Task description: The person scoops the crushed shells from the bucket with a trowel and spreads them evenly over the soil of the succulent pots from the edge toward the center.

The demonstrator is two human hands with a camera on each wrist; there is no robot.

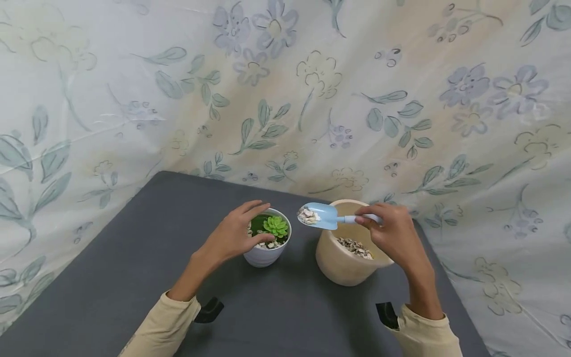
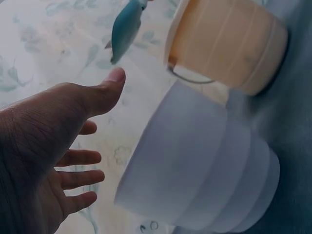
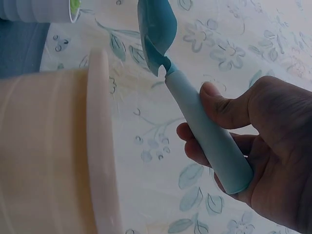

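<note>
Up close, the right hand (image 1: 397,233) is wrapped round the pale blue plastic handle of a small light-blue scoop (image 1: 322,216) — the right wrist view shows the thumb on one side of the handle and the fingers (image 3: 192,146) curled behind it. The scoop's bowl points away from that hand toward the other one, held level in the air, and carries a little heap of pale pebbles (image 1: 308,215). Directly beneath the right hand stands a round beige plastic pot (image 1: 343,265), tilted slightly, with more of the same pebbles (image 1: 355,247) lying inside it; the scoop's bowl hangs just past the pot's near rim, over the gap between the two pots.

Across that gap, the left hand (image 1: 236,233) is relaxed, fingers fairly straight and spread, draped over the rim of a small white ribbed pot (image 1: 264,255) — the thumb lies toward the pot's near edge, the fingers reach over its far side. Whether the palm presses the rim cannot be told. Inside this pot sits a green succulent rosette (image 1: 275,226) with pebbles round it. Both pots stand close together, not touching, on a dark grey table (image 1: 134,267). Beyond it hangs a pale floral cloth (image 1: 285,89).
</note>
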